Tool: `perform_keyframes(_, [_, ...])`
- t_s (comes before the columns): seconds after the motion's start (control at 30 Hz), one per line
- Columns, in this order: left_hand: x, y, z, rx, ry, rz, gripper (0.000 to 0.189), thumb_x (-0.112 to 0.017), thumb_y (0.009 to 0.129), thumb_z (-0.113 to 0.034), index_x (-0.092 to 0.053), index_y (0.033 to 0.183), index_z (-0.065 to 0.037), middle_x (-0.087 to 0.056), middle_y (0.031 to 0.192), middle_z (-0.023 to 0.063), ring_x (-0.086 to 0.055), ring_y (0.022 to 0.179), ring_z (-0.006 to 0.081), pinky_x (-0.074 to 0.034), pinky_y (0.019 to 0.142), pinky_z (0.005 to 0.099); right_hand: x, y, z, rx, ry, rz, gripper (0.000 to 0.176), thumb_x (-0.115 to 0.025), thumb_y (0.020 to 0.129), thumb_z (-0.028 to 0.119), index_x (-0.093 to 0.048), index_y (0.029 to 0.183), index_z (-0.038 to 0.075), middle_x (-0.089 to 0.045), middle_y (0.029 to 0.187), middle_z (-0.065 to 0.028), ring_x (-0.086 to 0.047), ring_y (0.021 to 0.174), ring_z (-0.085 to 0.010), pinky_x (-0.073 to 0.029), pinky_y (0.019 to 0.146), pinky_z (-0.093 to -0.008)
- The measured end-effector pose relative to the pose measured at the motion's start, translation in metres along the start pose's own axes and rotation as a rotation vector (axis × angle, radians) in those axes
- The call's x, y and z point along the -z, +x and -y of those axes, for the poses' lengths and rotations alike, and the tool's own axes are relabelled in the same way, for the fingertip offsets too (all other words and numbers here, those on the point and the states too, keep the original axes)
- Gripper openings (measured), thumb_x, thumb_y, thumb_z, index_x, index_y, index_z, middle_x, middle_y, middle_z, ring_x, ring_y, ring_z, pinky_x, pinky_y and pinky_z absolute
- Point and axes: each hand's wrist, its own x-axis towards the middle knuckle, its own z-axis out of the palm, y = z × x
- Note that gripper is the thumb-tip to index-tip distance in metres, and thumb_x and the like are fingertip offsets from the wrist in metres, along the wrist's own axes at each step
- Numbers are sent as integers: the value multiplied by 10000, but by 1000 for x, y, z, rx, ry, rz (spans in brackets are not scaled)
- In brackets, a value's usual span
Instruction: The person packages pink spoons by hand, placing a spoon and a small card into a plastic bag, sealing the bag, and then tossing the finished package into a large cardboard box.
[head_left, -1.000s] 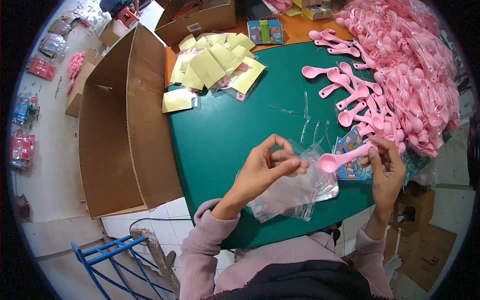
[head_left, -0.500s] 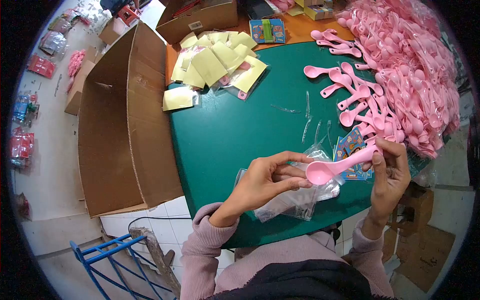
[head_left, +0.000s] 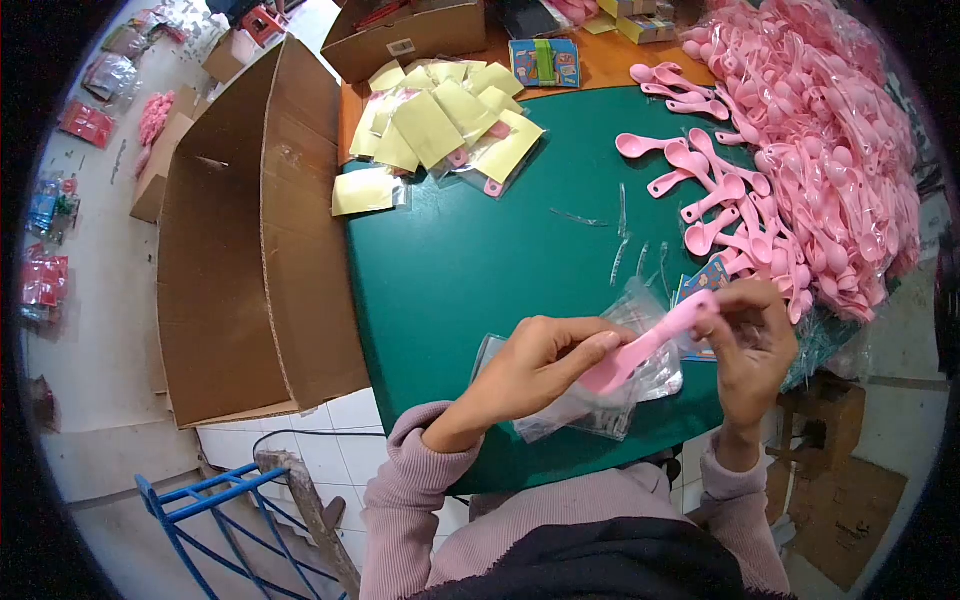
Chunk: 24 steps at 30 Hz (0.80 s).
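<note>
A pink plastic spoon [head_left: 650,347] is held at a slant over the near edge of the table. My left hand [head_left: 540,372] is closed on its bowl end, thumb on top. The fingers of my right hand [head_left: 752,345] pinch the handle near its holed tip, slightly blurred. Beneath my hands lie clear plastic bags [head_left: 655,375]. A stack of blue printed cards [head_left: 706,278] is partly covered by my right hand and the spoon. Loose pink spoons [head_left: 715,190] lie beyond them.
A large plastic-wrapped heap of pink spoons [head_left: 835,150] fills the right side. Packed bags with yellow cards [head_left: 430,125] lie at the back left of the green table [head_left: 450,270]. A tall open cardboard box [head_left: 315,240] borders the left edge. Clear plastic strips [head_left: 622,215] lie mid-table.
The spoon has turned over from bowl up to a steeper slant, its handle tip moving left. My left thumb now lies over the bowl end, and my right hand has shifted slightly left.
</note>
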Motion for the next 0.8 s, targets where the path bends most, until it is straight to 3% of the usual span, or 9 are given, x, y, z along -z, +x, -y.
perform_keyframes(0.03, [-3,1,2,-18,-78,-17,317,-419,931,-201,-541,1106,33,-623,917,90,-570,868,114,-453,749,230,1,2,0,-1,-1,1,181,-627,737,-51,-621,911,-2,-578,753,-45,-558,638,-115,-447,579,-213])
perform_keyframes(0.1, [-5,3,3,-37,-156,-31,331,-403,937,-216,-540,1109,31,-626,898,89,-574,853,111,-456,733,228,8,8,0,277,-444,481,172,-653,707,-6,-640,874,31,-569,731,-48,-560,630,-155,-443,565,-240])
perform_keyframes(0.27, [-8,-3,2,-265,-273,-98,363,-369,945,-240,-560,1030,57,-626,945,161,-609,854,165,-477,733,261,43,65,48,340,-302,1098,262,-619,721,24,-602,980,52,-565,816,-82,-547,715,-209,-442,636,-280])
perform_keyframes(0.33, [-6,-7,1,-238,-211,-75,374,-365,945,-248,-564,1007,63,-628,936,178,-615,850,187,-479,730,267,86,100,3,665,-549,696,334,-538,771,17,-538,1102,64,-553,957,-123,-538,874,-236,-435,761,-298])
perform_keyframes(0.37, [-6,-7,2,-296,-193,-69,378,-367,944,-253,-567,1002,62,-633,917,173,-616,846,191,-483,722,270,130,130,-58,911,-1136,243,371,-498,796,14,-506,1162,69,-547,1028,-143,-534,953,-250,-432,823,-307])
perform_keyframes(0.43, [-6,-9,5,-361,-170,-68,381,-369,943,-258,-571,997,61,-637,897,168,-617,842,196,-487,715,274,73,167,-31,293,-1456,220,359,-591,787,180,-508,1102,30,-546,1054,-189,-537,967,-295,-412,850,-347])
perform_keyframes(0.53, [0,-13,6,-334,-186,-119,302,-381,941,-177,-582,1006,39,-628,947,116,-608,865,161,-477,752,260,81,137,-28,675,-1417,39,381,-641,738,209,-532,1063,41,-543,893,-160,-560,775,-271,-445,682,-373])
perform_keyframes(0.6, [2,-16,4,-278,-261,-136,310,-377,944,-192,-564,1043,35,-630,940,121,-604,875,162,-475,747,259,90,84,-35,-83,-950,197,397,-675,704,212,-524,1027,37,-532,913,-154,-532,813,-301,-425,695,-390])
perform_keyframes(0.8, [-2,-7,6,-146,-282,-48,324,-356,951,-199,-549,1081,27,-632,946,119,-602,885,155,-473,739,248,68,-3,-55,-15,-1303,65,315,-673,682,171,-529,922,26,-536,913,-124,-491,886,-289,-379,758,-391])
